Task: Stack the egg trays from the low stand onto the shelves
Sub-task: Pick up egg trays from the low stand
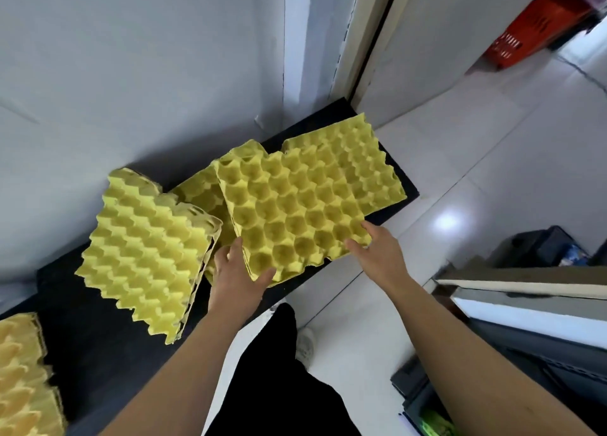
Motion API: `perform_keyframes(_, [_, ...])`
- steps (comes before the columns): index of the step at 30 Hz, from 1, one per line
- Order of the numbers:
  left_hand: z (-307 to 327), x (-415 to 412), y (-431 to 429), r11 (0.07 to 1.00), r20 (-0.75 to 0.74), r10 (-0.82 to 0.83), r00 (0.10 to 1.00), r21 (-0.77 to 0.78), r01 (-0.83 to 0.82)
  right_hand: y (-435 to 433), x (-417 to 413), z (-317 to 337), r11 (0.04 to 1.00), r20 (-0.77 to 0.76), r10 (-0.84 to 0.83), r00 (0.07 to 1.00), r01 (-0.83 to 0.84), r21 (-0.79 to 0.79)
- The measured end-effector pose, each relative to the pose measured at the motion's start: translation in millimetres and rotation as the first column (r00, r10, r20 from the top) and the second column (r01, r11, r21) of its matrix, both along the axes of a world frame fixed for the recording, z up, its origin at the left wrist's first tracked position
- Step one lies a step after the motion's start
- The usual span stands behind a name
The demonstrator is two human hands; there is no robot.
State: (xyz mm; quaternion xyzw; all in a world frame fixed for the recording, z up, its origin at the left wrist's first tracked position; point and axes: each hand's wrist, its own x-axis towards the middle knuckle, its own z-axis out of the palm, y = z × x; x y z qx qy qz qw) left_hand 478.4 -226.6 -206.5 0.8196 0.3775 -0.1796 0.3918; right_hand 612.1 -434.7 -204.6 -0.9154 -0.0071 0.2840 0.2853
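The task looks barely begun. Stacks of yellow moulded-pulp egg trays [144, 245] still crowd the low black stand [98, 337], and no tray shows on any shelf. Both arms reach forward and down. The left hand [239, 271] has its grip clamped on the near-left corner of the middle stack [295, 205], thumb on top. The right hand [377, 248] pinches the near-right corner.

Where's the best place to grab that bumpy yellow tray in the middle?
Take the middle tray stack by its two near corners, coming from the open floor side. It is wide and thin, so one grip would likely let it sag. The left hand and right hand hold there.
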Motion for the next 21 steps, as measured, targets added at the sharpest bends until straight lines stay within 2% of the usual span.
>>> perform_keyframes(8, [-40,22,-4,0.991,-0.082,0.111,0.99,-0.07,-0.117,3,40,-64,0.999,-0.152,0.001,0.988,-0.006,-0.031])
perform_keyframes(14, [-52,26,-12,0.983,-0.113,0.158,0.981,-0.078,-0.167,0,63,-96,0.997,-0.331,-0.039,0.943,0.061,0.057])
perform_keyframes(17, [-52,30,-15,0.972,-0.119,0.211,0.97,-0.077,-0.221,-7,67,-108,0.992,-0.328,-0.019,0.944,0.059,0.112])
perform_keyframes(21, [-42,42,-24,0.956,-0.054,0.288,0.956,-0.035,-0.29,-10,71,-101,0.985,-0.278,-0.026,0.96,0.071,0.154])
